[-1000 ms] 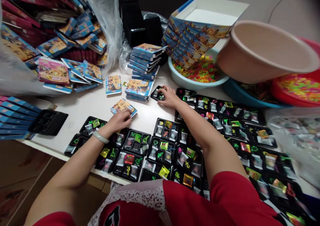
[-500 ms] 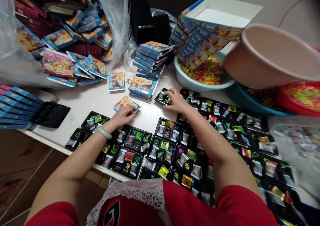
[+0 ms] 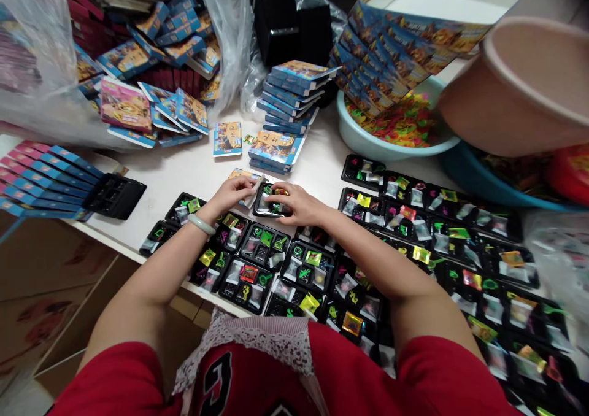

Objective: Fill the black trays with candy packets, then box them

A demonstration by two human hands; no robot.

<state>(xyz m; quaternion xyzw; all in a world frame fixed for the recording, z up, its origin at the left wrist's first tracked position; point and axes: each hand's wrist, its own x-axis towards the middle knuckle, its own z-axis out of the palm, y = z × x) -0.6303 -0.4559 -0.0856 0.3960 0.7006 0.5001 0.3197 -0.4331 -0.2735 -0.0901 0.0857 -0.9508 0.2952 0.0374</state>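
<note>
My left hand [image 3: 234, 194] is closed on a small blue printed box [image 3: 243, 173], whose pale open edge faces right. My right hand [image 3: 297, 204] grips a black compartment tray [image 3: 262, 206] from above, its fingers over the small toys and wrapped pieces inside. The tray lies right beside the box's edge; whether it has entered the box I cannot tell. Filled black trays [image 3: 264, 244] spread below and to the right of my hands. Beyond them stand stacked blue boxes [image 3: 276, 149], with a single box [image 3: 227, 138] to their left.
A plastic bag [image 3: 230, 48] with many boxes is at the back left. Rows of boxes [image 3: 50, 177] and an unfilled black tray [image 3: 115, 196] stand left. A pale blue basin [image 3: 368, 143] of colourful pieces and a tilted beige tub [image 3: 529, 84] are at right.
My right hand has brought the black tray left to the box at my left hand. The box's edge now stands raised in my left fingers. The view has shifted slightly.
</note>
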